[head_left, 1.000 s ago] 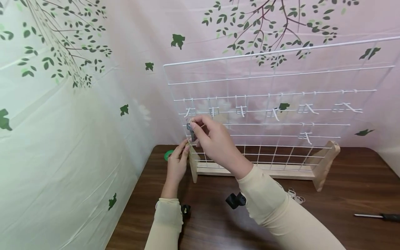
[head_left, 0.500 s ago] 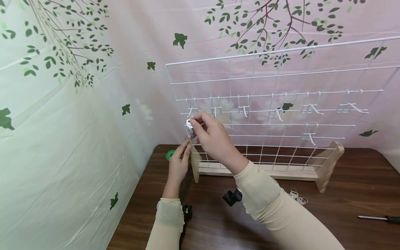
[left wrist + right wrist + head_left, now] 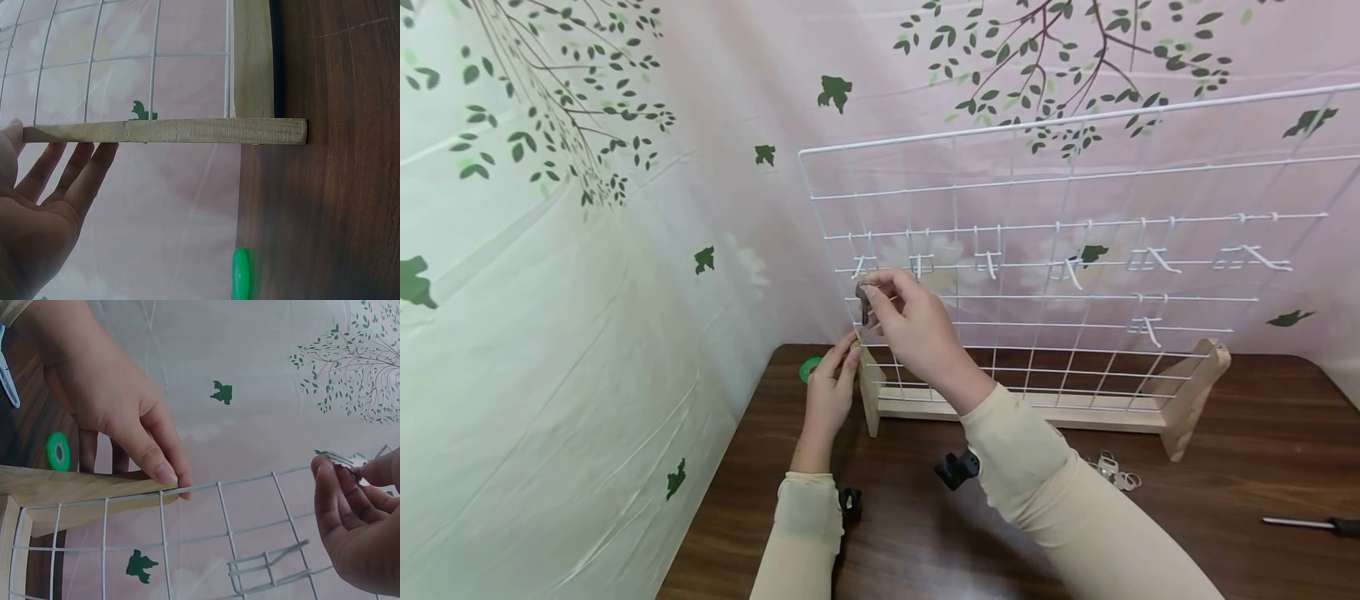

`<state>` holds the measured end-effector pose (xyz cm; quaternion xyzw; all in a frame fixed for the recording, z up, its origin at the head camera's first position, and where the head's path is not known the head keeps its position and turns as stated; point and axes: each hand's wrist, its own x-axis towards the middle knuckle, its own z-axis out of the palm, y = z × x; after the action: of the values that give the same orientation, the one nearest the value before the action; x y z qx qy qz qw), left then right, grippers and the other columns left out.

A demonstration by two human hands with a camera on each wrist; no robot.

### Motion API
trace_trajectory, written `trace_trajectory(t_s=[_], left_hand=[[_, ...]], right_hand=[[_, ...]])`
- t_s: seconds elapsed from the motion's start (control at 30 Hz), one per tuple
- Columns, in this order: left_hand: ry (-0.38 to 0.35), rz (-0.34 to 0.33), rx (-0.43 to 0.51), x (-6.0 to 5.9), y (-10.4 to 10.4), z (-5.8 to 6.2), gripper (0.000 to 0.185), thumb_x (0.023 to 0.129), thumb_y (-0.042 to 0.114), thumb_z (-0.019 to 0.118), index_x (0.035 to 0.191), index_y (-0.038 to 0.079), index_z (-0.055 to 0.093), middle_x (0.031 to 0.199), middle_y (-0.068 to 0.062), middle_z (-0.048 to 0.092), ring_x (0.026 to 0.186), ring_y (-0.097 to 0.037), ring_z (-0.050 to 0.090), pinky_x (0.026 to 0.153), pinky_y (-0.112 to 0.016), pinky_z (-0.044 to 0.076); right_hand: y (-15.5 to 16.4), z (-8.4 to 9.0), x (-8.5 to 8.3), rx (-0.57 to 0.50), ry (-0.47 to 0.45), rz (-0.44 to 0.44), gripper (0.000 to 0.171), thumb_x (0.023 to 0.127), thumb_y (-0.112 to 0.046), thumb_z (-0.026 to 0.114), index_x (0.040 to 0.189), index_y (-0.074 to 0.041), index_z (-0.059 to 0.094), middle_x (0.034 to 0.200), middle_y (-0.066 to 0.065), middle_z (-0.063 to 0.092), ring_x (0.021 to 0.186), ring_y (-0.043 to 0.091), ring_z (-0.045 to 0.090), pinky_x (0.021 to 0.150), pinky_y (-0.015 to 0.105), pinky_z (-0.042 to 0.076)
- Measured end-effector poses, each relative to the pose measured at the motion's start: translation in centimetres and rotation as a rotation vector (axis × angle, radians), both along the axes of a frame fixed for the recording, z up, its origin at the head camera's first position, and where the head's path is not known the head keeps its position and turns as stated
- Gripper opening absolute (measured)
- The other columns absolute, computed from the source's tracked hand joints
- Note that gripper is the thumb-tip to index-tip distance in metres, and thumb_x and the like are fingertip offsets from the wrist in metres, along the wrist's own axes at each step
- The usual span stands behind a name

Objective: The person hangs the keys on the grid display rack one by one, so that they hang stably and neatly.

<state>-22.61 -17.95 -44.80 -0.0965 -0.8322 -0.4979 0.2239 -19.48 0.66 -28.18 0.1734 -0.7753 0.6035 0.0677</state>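
A white wire grid panel [image 3: 1000, 130] stands in a wooden base [image 3: 1022, 410] on a dark wooden table [image 3: 895, 533]. Several white hooks [image 3: 987, 263] hang on it. My right hand [image 3: 868, 293] pinches a small metal key-like piece [image 3: 865, 312] against the grid's left edge, just under the leftmost hook [image 3: 859, 267]. In the right wrist view the piece [image 3: 342, 460] shows between thumb and fingertips. My left hand [image 3: 847, 354] rests with straight fingers on the grid's left wooden foot [image 3: 870, 400]; its fingers [image 3: 75, 169] lie behind the foot [image 3: 169, 131].
A green tape roll [image 3: 808, 367] lies behind the left hand by the wall curtain. Loose white hooks [image 3: 1116, 477] lie on the table in front of the base. A screwdriver [image 3: 1311, 523] sits at the far right. The curtain closes off the left side and back.
The right hand has shifted slightly by the leftmost hook and the pinched piece has turned, showing dark instead of white. The left hand stays on the wooden foot.
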Motion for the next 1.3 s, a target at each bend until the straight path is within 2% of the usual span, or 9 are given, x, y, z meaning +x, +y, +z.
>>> trace_trajectory(t_s=[0.1, 0.23, 0.47, 0.57, 0.73, 0.97, 1.1, 1.2, 1.3], left_hand=[[0.013, 0.001, -0.010, 0.0, -0.1, 0.0, 0.038, 0.110, 0.026, 0.062, 0.145, 0.014, 0.068, 0.142, -0.016, 0.071, 0.131, -0.035, 0.069, 0.103, -0.054, 0.061], [0.012, 0.000, -0.009, 0.0, -0.1, 0.0, 0.038, 0.110, 0.025, 0.062, 0.145, 0.013, 0.068, 0.141, -0.016, 0.072, 0.131, -0.035, 0.069, 0.104, -0.054, 0.061], [-0.006, -0.005, -0.007, 0.2, -0.1, 0.0, 0.038, 0.110, 0.027, 0.063, 0.145, 0.016, 0.068, 0.143, -0.014, 0.071, 0.132, -0.033, 0.069, 0.105, -0.053, 0.061], [-0.003, -0.007, -0.014, 0.1, -0.1, -0.1, 0.038, 0.110, 0.026, 0.063, 0.145, 0.014, 0.068, 0.142, -0.015, 0.072, 0.132, -0.033, 0.069, 0.105, -0.053, 0.060], [-0.002, -0.002, -0.024, 0.0, 0.0, 0.0, 0.039, 0.110, 0.028, 0.062, 0.146, 0.013, 0.067, 0.144, -0.014, 0.071, 0.135, -0.033, 0.067, 0.108, -0.054, 0.059], [-0.033, -0.011, -0.003, 0.0, -0.3, -0.1, 0.041, 0.111, 0.034, 0.059, 0.148, 0.019, 0.066, 0.149, -0.011, 0.068, 0.139, -0.033, 0.064, 0.111, -0.056, 0.057], [-0.048, -0.027, 0.009, -0.1, -0.3, -0.2, 0.042, 0.111, 0.036, 0.058, 0.150, 0.019, 0.064, 0.149, -0.010, 0.068, 0.140, -0.032, 0.064, 0.113, -0.056, 0.055], [-0.045, -0.028, 0.004, -0.2, -0.2, -0.1, 0.042, 0.111, 0.035, 0.059, 0.150, 0.020, 0.065, 0.148, -0.011, 0.068, 0.139, -0.032, 0.064, 0.113, -0.056, 0.055], [-0.038, -0.023, -0.003, -0.2, -0.2, -0.1, 0.040, 0.111, 0.032, 0.059, 0.149, 0.020, 0.065, 0.148, -0.012, 0.068, 0.138, -0.033, 0.065, 0.113, -0.057, 0.055]], right_hand=[[0.6, 0.0, 0.6, 0.062, 0.006, -0.026, 0.032, 0.113, -0.028, 0.056, 0.141, -0.014, 0.064, 0.118, 0.008, 0.074, 0.108, 0.026, 0.073, 0.096, 0.045, 0.062], [2.0, -0.1, 2.0, 0.107, 0.007, -0.048, 0.040, 0.113, -0.037, 0.055, 0.148, -0.018, 0.062, 0.129, 0.004, 0.074, 0.119, 0.021, 0.070, 0.106, 0.045, 0.058], [5.5, -0.8, 6.4, 0.114, -0.002, -0.084, 0.039, 0.112, -0.043, 0.056, 0.146, -0.024, 0.063, 0.134, -0.002, 0.076, 0.122, 0.016, 0.073, 0.102, 0.044, 0.061], [7.3, -1.8, 8.3, 0.137, 0.012, -0.111, 0.037, 0.112, -0.041, 0.056, 0.144, -0.024, 0.064, 0.132, -0.005, 0.077, 0.121, 0.013, 0.074, 0.100, 0.034, 0.061], [10.7, -4.2, 10.1, 0.135, 0.058, -0.165, 0.032, 0.113, -0.027, 0.058, 0.142, -0.018, 0.065, 0.128, 0.001, 0.079, 0.113, 0.003, 0.074, 0.093, 0.014, 0.058], [15.4, -7.8, 11.1, 0.133, 0.046, -0.283, 0.032, 0.111, -0.014, 0.059, 0.143, -0.011, 0.064, 0.127, 0.017, 0.077, 0.102, -0.010, 0.070, 0.086, 0.008, 0.057], [17.4, -10.0, 11.5, 0.139, 0.002, -0.335, 0.033, 0.110, -0.012, 0.060, 0.143, -0.007, 0.063, 0.118, -0.012, 0.078, 0.096, -0.012, 0.070, 0.080, 0.010, 0.059], [18.7, -11.7, 12.0, 0.161, -0.035, -0.370, 0.034, 0.110, -0.013, 0.061, 0.143, -0.007, 0.063, 0.108, -0.038, 0.068, 0.091, -0.013, 0.070, 0.077, 0.011, 0.059], [20.1, -13.4, 12.4, 0.196, -0.068, -0.403, 0.036, 0.110, -0.016, 0.062, 0.144, -0.007, 0.062, 0.104, -0.042, 0.065, 0.089, -0.015, 0.068, 0.074, 0.010, 0.057]])
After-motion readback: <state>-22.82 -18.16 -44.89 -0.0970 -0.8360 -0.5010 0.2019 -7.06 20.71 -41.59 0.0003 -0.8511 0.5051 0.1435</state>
